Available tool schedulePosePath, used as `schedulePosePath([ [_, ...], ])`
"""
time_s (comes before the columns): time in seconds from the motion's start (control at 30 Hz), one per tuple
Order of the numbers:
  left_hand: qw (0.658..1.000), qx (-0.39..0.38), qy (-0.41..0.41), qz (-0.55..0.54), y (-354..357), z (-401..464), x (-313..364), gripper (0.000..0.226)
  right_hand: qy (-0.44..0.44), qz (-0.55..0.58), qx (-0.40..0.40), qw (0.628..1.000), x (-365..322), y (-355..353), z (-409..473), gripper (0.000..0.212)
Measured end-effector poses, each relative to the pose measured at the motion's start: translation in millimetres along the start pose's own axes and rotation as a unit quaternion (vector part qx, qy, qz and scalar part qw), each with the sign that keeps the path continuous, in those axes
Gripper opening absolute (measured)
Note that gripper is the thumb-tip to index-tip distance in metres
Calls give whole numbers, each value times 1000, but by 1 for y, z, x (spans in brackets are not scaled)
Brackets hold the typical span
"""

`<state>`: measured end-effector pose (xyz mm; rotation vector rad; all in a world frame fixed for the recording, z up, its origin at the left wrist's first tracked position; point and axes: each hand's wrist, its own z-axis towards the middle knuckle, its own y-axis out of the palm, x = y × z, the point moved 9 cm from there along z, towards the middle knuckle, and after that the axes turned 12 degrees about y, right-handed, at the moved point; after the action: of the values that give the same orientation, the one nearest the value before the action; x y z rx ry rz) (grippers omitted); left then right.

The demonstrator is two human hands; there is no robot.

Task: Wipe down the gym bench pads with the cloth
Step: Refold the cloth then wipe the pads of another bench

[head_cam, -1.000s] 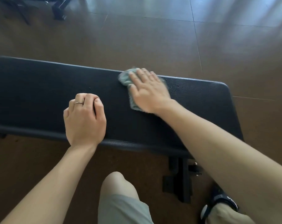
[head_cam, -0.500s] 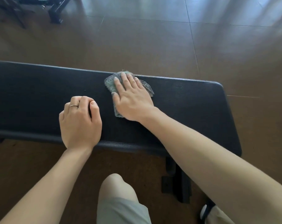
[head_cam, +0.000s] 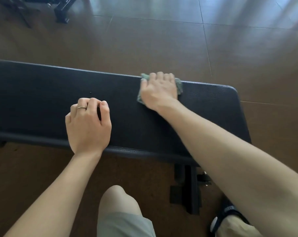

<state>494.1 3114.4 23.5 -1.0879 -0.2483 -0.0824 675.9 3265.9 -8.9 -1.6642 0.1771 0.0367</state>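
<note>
Black bench (head_cam: 42, 100) on tiled floor (head_cam: 144, 45), left end cut off; right hand (head_cam: 159, 90) at 1 o'clock clamps half-hidden cloth (head_cam: 179, 87), left hand (head_cam: 87, 125) fisted

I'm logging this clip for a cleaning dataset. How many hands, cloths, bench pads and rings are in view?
Hands: 2, the left hand and the right hand
Cloth: 1
Bench pad: 1
Ring: 1
Total: 5
</note>
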Motion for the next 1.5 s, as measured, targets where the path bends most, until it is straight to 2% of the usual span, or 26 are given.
schedulePosePath([
  [0.1,1000,-2,-4,-5,0,2,-4,48,-81,26,-8,996,-39,7,-16,61],
  [0.2,1000,0,-8,-7,-1,1,-6,46,-114,25,-29,993,-3,5,-37,64],
  [0.37,1000,-6,-13,-7,1,-1,-3,49,-105,-17,-36,994,81,-1,-110,78],
  [0.47,1000,-8,-10,-12,0,-1,-3,50,-107,-22,-36,993,83,-2,-96,76],
  [0.57,1000,1,-19,-18,-1,0,-5,50,-56,-5,-26,998,77,-4,-42,65],
  [0.67,1000,1,-24,-12,-1,1,-4,50,-15,13,-25,999,51,-2,-18,65],
  [0.73,1000,2,-23,-12,-1,0,-4,50,-57,27,-31,998,22,2,-45,65],
  [0.8,1000,0,-19,-12,-1,0,-4,49,-152,29,-26,988,1,7,-103,65],
  [0.9,1000,-1,-13,-18,-2,-1,-5,48,-242,23,-57,968,5,9,-149,65],
  [0.97,1000,0,-9,-20,-2,0,-5,50,-220,12,-37,975,23,4,-117,68],
  [1.07,1000,6,-17,-17,-2,-1,-7,52,-125,-2,-14,992,51,-4,-48,64],
  [1.2,1000,-1,-20,-5,1,1,-5,50,-73,2,-26,997,23,1,-6,63],
  [1.27,1000,0,-18,-5,1,0,-5,48,-94,16,-35,995,-6,3,-16,64],
  [1.37,1000,1,-15,-17,0,-1,-6,48,-193,17,-37,980,-29,6,-78,65],
  [1.43,1000,2,-15,-20,-1,-1,-7,49,-250,13,-43,967,-17,8,-129,65],
  [1.5,1000,-1,-16,-22,-1,-1,-7,50,-272,4,-57,961,8,8,-153,65],
])
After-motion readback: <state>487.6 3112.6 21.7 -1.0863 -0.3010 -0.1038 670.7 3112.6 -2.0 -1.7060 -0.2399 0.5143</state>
